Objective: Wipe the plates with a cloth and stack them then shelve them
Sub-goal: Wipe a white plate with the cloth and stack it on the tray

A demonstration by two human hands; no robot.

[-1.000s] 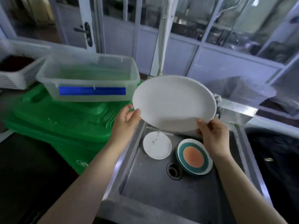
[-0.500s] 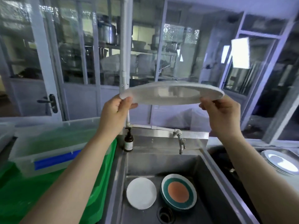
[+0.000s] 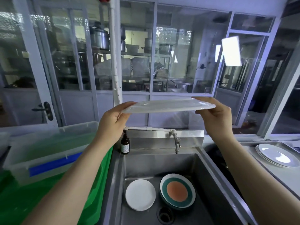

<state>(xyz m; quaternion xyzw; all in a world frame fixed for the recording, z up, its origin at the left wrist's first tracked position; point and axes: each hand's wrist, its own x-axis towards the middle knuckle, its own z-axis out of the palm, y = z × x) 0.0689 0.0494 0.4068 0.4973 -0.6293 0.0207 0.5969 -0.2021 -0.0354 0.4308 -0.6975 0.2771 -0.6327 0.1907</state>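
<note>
Lying in the sink (image 3: 203, 172) are a small white plate (image 3: 140, 194) and a banded plate (image 3: 177, 190). Gripping opposite rims, the left hand (image 3: 112, 122) and right hand (image 3: 215, 117) are holding a large plate (image 3: 167, 106) level above the tap (image 3: 177, 142). Keeping it level and both grips firm should be preventing a slip. More plates (image 3: 276, 155) are sitting on the tabletop at right. No cloth is showing; shelves behind the glass are blurring.
</note>
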